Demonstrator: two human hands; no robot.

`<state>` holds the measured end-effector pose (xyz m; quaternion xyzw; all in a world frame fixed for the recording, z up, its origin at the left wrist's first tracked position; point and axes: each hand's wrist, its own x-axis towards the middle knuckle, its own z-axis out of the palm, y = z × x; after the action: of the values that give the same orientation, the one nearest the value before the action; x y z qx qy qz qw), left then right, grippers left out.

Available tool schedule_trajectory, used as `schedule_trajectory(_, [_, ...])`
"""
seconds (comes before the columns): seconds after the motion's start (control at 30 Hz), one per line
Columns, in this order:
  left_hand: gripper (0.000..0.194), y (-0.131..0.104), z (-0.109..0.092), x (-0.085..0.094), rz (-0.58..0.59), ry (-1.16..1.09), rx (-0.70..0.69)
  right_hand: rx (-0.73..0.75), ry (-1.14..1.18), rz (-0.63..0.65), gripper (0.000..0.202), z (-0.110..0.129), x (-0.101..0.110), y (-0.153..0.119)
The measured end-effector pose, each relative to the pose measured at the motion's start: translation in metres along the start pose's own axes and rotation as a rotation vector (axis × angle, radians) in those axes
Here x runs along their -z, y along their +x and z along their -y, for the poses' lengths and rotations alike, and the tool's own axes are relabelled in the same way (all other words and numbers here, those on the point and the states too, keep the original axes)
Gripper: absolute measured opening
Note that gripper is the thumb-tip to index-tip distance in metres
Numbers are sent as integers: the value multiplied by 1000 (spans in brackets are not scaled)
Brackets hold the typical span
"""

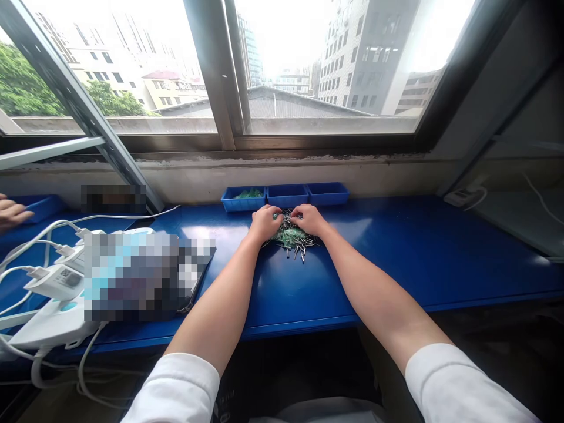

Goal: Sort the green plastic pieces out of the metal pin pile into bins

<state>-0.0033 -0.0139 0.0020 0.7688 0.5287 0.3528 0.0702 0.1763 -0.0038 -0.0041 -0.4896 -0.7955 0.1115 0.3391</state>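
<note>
A loose pile of small, thin metal pins point(302, 248) lies on the blue tabletop, mixed with green, see-through pieces point(286, 236) that look like plastic. At the left side of the pile is my left hand point(265, 223), its fingers bent inward and closed at the tips. Across from it, my right hand point(309, 220) has thumb and fingertips drawn together over the pile's back edge. Whatever either hand pinches is too small to make out. Behind the hands stand blue bins: the left bin point(244, 204) holds green pieces, beside a middle bin point(287, 201) and a right bin point(328, 198).
A white power strip point(53, 317) with plugged-in chargers and cables lies on the left, beside a blurred-out object point(132, 276). Another person's hand point(12, 212) shows at the far left near a blue tray point(44, 204). A metal post point(88, 111) rises before the window.
</note>
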Motion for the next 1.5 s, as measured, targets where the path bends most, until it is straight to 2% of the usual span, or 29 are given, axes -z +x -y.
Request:
schedule_trajectory(0.27, [22,-1,-2,-2,35,-85,-198,12,233,9,7,0,-4,-1])
schedule_trajectory(0.47, [26,0,-3,-2,26,-93,-200,1,269,-84,11,5,0,-2])
schedule_trajectory(0.73, [38,-1,-7,0,16,-93,-228,-48,457,-3,16,7,-3,0])
schedule_trajectory(0.8, [37,-1,-8,1,30,-87,-219,-64,505,9,23,8,-3,0])
schedule_trajectory(0.9, [30,-1,-10,1,50,-71,-188,-115,561,23,44,10,-1,0])
schedule_trajectory(0.97, [25,0,-9,0,56,-59,-171,-136,586,20,49,12,1,0])
schedule_trajectory(1.17, [19,1,-6,-1,2,-18,-129,-140,625,-34,26,14,2,1])
schedule_trajectory(1.37, [20,1,-6,0,-28,13,-105,-149,695,-14,22,16,7,-1])
schedule_trajectory(1.5, [21,0,-7,-1,-5,20,-102,-197,755,33,22,17,10,-2])
